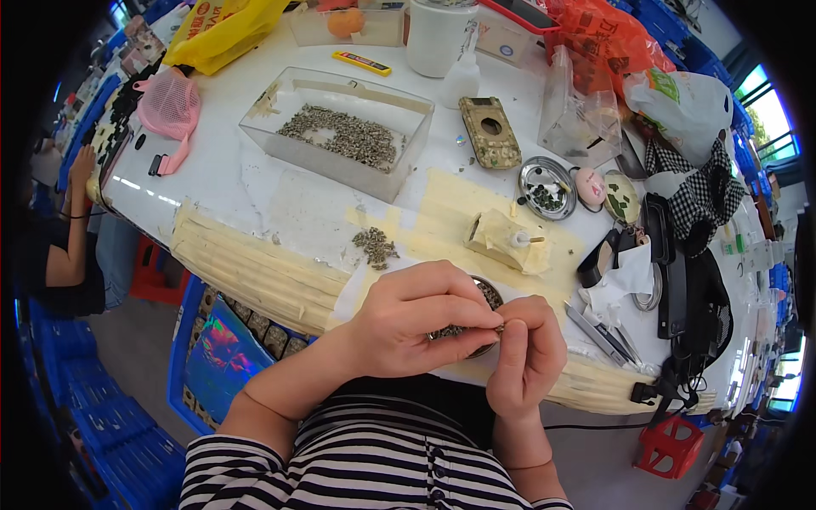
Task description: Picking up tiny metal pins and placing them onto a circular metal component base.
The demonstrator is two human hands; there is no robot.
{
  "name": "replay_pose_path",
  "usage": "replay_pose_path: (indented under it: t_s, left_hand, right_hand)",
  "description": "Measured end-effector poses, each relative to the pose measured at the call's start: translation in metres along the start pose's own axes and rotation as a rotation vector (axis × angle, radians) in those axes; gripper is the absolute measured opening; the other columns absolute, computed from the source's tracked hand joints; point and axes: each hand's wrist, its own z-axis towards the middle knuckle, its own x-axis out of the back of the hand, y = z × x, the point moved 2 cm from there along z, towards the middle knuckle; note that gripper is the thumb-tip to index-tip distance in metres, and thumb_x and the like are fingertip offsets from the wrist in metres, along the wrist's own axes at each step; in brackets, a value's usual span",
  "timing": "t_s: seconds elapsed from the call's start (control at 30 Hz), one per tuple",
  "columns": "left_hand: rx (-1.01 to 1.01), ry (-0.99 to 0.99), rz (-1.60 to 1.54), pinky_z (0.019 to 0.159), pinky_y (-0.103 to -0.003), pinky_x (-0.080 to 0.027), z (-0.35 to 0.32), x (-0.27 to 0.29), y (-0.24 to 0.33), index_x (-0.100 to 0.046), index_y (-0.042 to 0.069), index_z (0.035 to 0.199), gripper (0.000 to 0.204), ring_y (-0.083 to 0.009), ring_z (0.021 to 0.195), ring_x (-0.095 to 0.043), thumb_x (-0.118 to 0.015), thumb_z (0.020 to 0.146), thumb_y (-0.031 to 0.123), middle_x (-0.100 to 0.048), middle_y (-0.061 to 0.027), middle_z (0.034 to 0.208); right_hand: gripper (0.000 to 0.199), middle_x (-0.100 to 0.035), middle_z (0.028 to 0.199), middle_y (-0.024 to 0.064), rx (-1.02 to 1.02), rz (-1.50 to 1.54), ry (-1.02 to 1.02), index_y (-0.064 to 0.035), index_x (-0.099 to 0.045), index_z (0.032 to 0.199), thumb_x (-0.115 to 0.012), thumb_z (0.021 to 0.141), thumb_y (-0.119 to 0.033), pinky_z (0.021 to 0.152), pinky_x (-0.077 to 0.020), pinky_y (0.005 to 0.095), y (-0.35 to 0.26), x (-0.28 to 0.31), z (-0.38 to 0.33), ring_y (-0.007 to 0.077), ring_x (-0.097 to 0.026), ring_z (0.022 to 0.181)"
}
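My left hand and my right hand meet at the table's near edge, thumbs and forefingers pinched together at the tips. Whatever is between them is tiny and mostly covered by the fingers. Directly under the hands sits a round metal dish of small greyish metal pieces, partly hidden by them. Just beyond my left hand lies a loose heap of similar small pieces. Farther off, a clear plastic box holds many more. A taped block with a short peg stands beyond my right hand.
A round tin of dark green bits, a worn tan block with a round hole and a white squeeze bottle stand farther back. Tweezers lie at the right. Bags crowd the far right; another person's arm shows at left.
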Motion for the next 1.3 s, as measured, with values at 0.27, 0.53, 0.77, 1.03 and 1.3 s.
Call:
replay_pose_path:
  t_s: [0.27,0.53,0.77,1.03,1.3]
  left_hand:
    - [0.036,-0.002,-0.048,0.063,-0.029,-0.052,-0.001,0.002,-0.001,-0.074,0.001,0.097,0.021,-0.0198,0.074,-0.066,-0.081,0.077,0.0,-0.068,-0.009,0.09]
    - [-0.018,0.012,-0.014,0.063,-0.029,-0.052,-0.002,0.002,-0.001,-0.074,0.001,0.096,0.02,-0.0202,0.075,-0.066,-0.08,0.077,-0.001,-0.067,-0.0087,0.09]
    - [-0.081,0.038,0.076,0.062,-0.03,-0.052,-0.003,0.001,-0.001,-0.073,0.002,0.096,0.023,-0.0221,0.074,-0.065,-0.081,0.075,0.0,-0.066,-0.0088,0.089]
    - [-0.069,0.088,0.134,0.059,-0.03,-0.051,-0.005,0.0,-0.002,-0.072,0.002,0.092,0.022,-0.0217,0.071,-0.065,-0.081,0.073,-0.001,-0.066,-0.0081,0.086]
    - [-0.044,0.099,0.184,0.059,-0.029,-0.051,-0.007,0.001,-0.001,-0.072,0.002,0.092,0.022,-0.0212,0.071,-0.065,-0.081,0.072,0.0,-0.067,-0.0079,0.085]
  right_hand:
    - [0.008,-0.061,0.081,0.0116,0.018,-0.006,-0.005,0.0014,-0.06,0.088,-0.057,0.094,-0.002,0.066,-0.0445,0.0294,0.001,-0.003,0.001,0.0206,-0.056,0.07]
    - [0.012,-0.063,0.082,0.0115,0.005,-0.004,0.001,0.0012,-0.06,0.087,-0.056,0.096,-0.006,0.066,-0.0447,0.0287,-0.001,-0.005,0.002,0.0197,-0.056,0.07]
    - [0.012,-0.062,0.081,0.0116,-0.008,-0.025,-0.009,0.0014,-0.06,0.089,-0.056,0.096,-0.007,0.066,-0.0443,0.0286,-0.001,-0.005,0.002,0.0197,-0.056,0.071]
    - [0.007,-0.063,0.082,0.0107,-0.011,-0.036,0.106,0.0014,-0.062,0.09,-0.062,0.093,-0.005,0.066,-0.044,0.0289,0.003,-0.005,-0.002,0.0199,-0.057,0.071]
    - [0.007,-0.067,0.084,0.0119,0.22,-0.225,0.083,0.0007,-0.068,0.091,-0.069,0.085,-0.002,0.065,-0.0459,0.03,-0.01,-0.006,0.002,0.0229,-0.059,0.072]
